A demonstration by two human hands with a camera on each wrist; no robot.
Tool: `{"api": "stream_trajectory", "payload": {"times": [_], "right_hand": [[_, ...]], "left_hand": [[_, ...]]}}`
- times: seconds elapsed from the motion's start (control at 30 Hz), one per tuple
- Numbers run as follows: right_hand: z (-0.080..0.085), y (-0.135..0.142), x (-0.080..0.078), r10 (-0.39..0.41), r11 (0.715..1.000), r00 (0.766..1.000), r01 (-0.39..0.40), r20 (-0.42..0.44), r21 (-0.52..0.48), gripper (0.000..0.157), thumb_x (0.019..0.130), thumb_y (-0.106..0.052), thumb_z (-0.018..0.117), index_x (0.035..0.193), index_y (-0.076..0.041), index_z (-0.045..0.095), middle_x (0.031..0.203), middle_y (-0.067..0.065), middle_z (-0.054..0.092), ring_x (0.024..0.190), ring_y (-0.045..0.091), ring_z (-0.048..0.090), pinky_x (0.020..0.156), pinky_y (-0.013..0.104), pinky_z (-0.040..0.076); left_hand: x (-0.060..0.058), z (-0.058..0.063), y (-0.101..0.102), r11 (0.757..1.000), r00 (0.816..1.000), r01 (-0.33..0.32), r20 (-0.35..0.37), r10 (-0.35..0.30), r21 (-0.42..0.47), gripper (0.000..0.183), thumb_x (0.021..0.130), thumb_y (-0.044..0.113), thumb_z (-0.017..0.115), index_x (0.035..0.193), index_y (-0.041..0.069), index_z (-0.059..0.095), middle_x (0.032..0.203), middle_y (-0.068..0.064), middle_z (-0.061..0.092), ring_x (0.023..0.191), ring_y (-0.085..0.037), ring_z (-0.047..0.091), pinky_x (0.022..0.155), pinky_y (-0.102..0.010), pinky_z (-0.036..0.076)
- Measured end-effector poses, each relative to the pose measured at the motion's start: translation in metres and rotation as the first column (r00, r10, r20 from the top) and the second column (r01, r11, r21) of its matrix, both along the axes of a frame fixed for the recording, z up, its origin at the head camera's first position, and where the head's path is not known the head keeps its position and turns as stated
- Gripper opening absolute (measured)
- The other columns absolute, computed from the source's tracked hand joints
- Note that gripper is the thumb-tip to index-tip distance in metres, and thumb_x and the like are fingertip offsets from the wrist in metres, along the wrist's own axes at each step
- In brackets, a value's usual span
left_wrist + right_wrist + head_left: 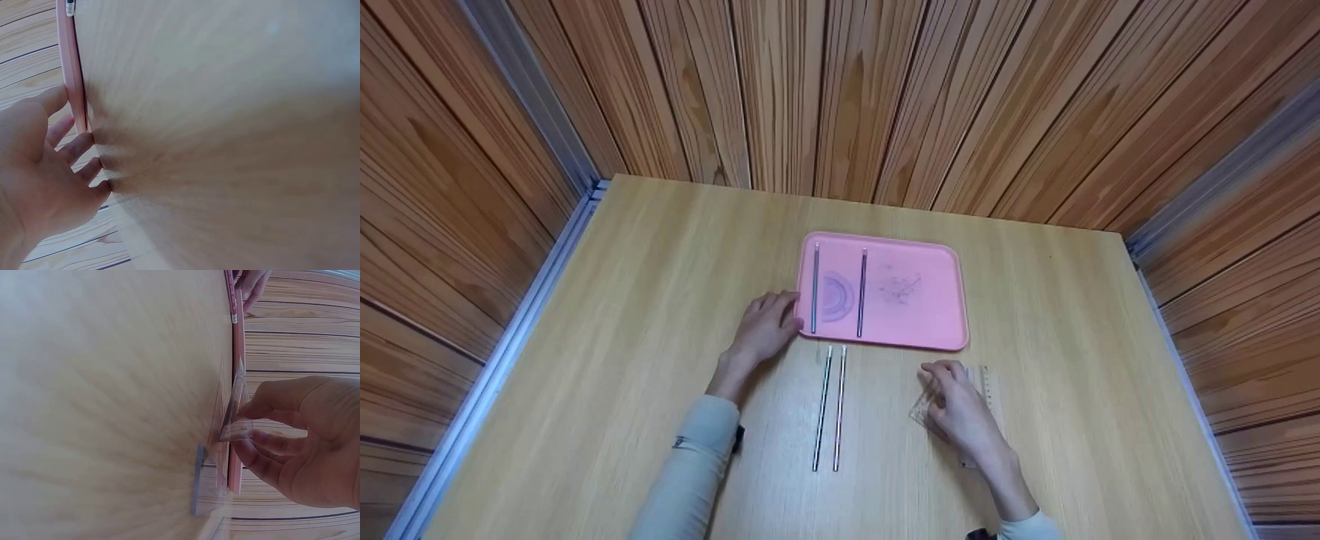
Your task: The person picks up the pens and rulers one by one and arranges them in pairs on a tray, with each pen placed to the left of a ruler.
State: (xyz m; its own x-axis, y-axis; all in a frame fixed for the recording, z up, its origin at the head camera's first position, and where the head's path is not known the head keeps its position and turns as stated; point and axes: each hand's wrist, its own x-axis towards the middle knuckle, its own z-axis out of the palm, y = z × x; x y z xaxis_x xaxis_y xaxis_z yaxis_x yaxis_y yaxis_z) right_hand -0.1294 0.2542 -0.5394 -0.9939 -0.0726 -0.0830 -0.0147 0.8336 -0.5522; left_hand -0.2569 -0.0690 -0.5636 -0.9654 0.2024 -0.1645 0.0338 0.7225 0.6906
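Note:
A pink tray (pixel 934 326) lies flat on the table. At its left rim rests my left hand (pixel 763 326), thumb touching the rim and the other fingertips down by the tabletop in the left wrist view. Two pencils (pixel 814 289) lie in the tray, with a clear protractor (pixel 844 296) between them. My right hand (pixel 960 409) is in front of the tray's right part. Between thumb and fingers it pinches a clear set square (pixel 230 422), tilted up in the right wrist view. A clear ruler (pixel 987 384) lies under and beside this hand, partly hidden.
Two more pencils (pixel 823 409) lie side by side on the table (pixel 1080 360) in front of the tray, between my arms. Wood-panelled walls (pixel 847 97) stand behind and at both sides. Metal rails (pixel 510 375) run along the side edges.

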Motion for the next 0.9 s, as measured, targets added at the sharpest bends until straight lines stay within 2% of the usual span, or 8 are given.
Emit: {"api": "stream_trajectory", "payload": {"times": [0.17,0.5,0.67,0.83,0.9], "right_hand": [[0.000,-0.001,-0.001,0.006,1.000,1.000,-0.006,-0.019,0.000,0.060,0.078,0.011,0.068,0.134,-0.009,0.058,0.134,0.011,0.054,0.107,0.025,0.060,0.082,0.037,0.057],[0.002,-0.003,-0.003,0.012,1.000,0.998,-0.013,-0.054,-0.014,0.057,0.080,0.010,0.070,0.133,-0.008,0.059,0.134,0.011,0.055,0.111,0.028,0.061,0.088,0.042,0.057],[0.002,-0.003,-0.007,0.015,1.000,0.997,-0.016,-0.074,-0.015,0.058,0.079,0.011,0.069,0.133,-0.008,0.058,0.136,0.013,0.054,0.101,0.025,0.061,0.081,0.038,0.057],[0.005,-0.004,-0.014,0.018,1.000,0.997,-0.019,-0.075,-0.017,0.060,0.077,0.012,0.067,0.134,-0.006,0.058,0.134,0.011,0.055,0.090,0.021,0.058,0.073,0.032,0.051],[0.007,-0.005,-0.016,0.016,1.000,0.998,-0.018,-0.068,-0.019,0.060,0.078,0.012,0.067,0.135,-0.006,0.058,0.134,0.012,0.054,0.091,0.021,0.059,0.073,0.032,0.052]], "left_hand": [[0.000,0.000,0.000,1.000,1.000,-0.001,0.001,0.001,0.002,0.055,0.101,0.040,0.054,0.152,0.026,0.040,0.156,-0.004,0.039,0.152,-0.030,0.021,0.124,-0.054,0.016],[0.000,-0.001,-0.001,1.000,1.000,-0.005,0.012,0.004,0.008,0.055,0.101,0.041,0.053,0.152,0.027,0.039,0.157,-0.003,0.038,0.152,-0.030,0.019,0.124,-0.056,0.016],[0.000,-0.001,0.000,1.000,1.000,-0.011,0.015,0.011,0.003,0.055,0.101,0.041,0.053,0.152,0.027,0.039,0.157,-0.004,0.038,0.152,-0.030,0.019,0.124,-0.055,0.016],[-0.001,-0.001,0.001,1.000,1.000,-0.008,0.001,0.008,-0.005,0.054,0.101,0.039,0.053,0.151,0.025,0.041,0.155,-0.006,0.041,0.151,-0.030,0.022,0.124,-0.054,0.018],[-0.001,-0.001,0.001,1.000,1.000,-0.013,-0.003,0.013,-0.001,0.053,0.101,0.039,0.053,0.151,0.025,0.042,0.154,-0.005,0.041,0.150,-0.030,0.023,0.123,-0.054,0.019]]}}
